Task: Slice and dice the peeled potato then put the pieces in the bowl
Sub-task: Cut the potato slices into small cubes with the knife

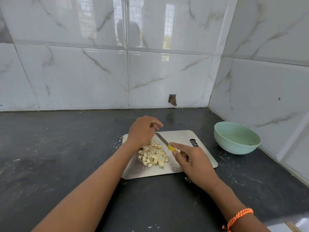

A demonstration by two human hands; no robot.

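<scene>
While the diced potato pieces lie heaped on the steel cutting board, they sit between my two hands, just under my left hand and just left of my right hand. My right grip is clamped on the yellow-handled knife, forefinger stretched along it, blade tip by my left grip, whose fingers are curled together on nothing I can see. Well to my right on the dark desk stands the green bowl.
</scene>
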